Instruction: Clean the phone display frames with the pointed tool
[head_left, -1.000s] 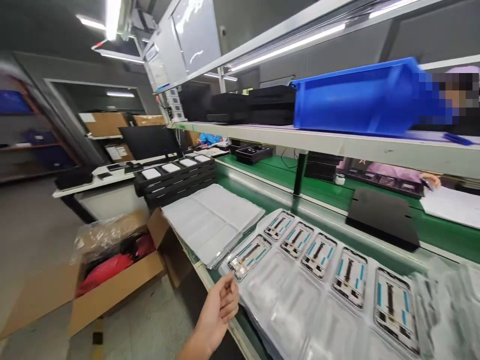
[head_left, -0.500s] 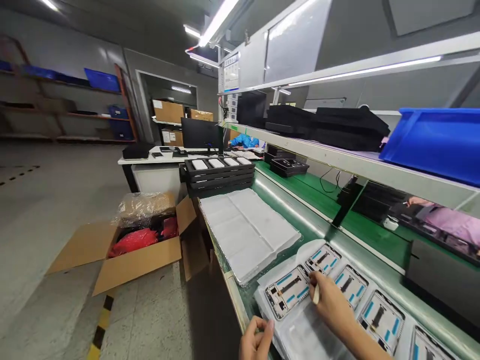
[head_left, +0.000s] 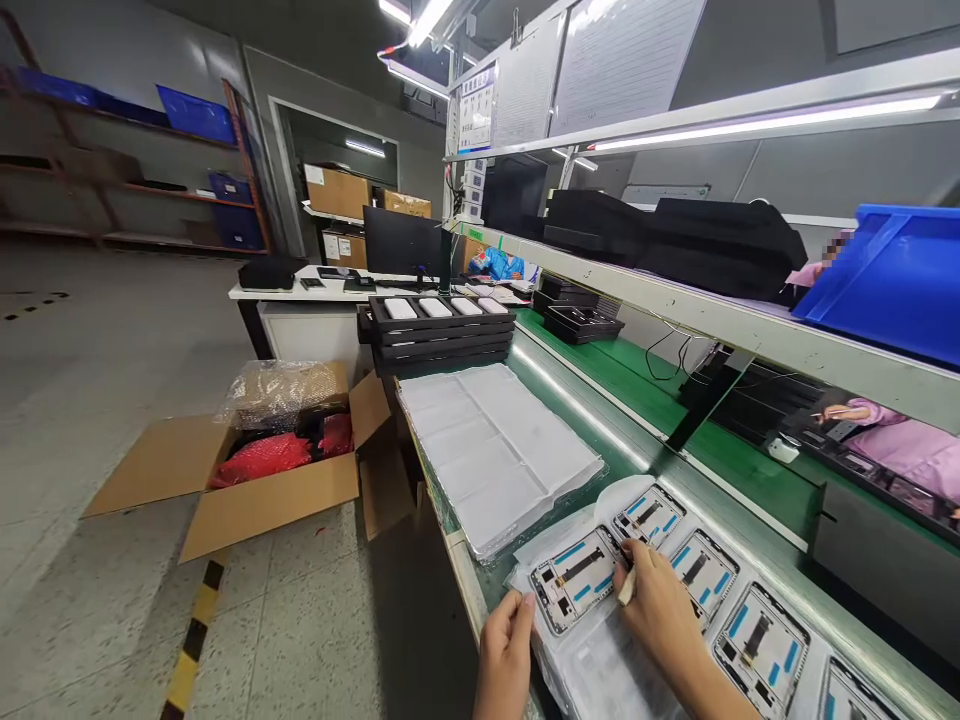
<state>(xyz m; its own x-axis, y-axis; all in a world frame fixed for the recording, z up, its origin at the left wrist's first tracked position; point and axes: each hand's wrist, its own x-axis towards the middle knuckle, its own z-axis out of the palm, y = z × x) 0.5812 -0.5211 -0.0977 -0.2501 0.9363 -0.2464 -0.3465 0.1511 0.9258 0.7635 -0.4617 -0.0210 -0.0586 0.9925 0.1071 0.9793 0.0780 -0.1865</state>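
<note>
A clear plastic tray (head_left: 600, 670) lies along the bench's front edge and holds several phone frame parts with blue strips. My left hand (head_left: 507, 650) grips the tray's near left corner, fingers curled over the edge. My right hand (head_left: 658, 610) rests on the tray beside the leftmost frame part (head_left: 576, 580), fingers closed around a small pale object (head_left: 625, 590) I cannot name. More frame parts (head_left: 757, 635) sit in pockets to the right.
A stack of white empty trays (head_left: 495, 450) lies further along the green bench, behind it black trays (head_left: 439, 335) with white pieces. An open cardboard box (head_left: 259, 480) sits on the floor left. A shelf above carries black cases and a blue bin (head_left: 896, 285). Another person's hand (head_left: 840, 412) works across the bench.
The view has swung left and down. My right hand came in onto the tray, and my left hand moved from the air onto the tray's corner.
</note>
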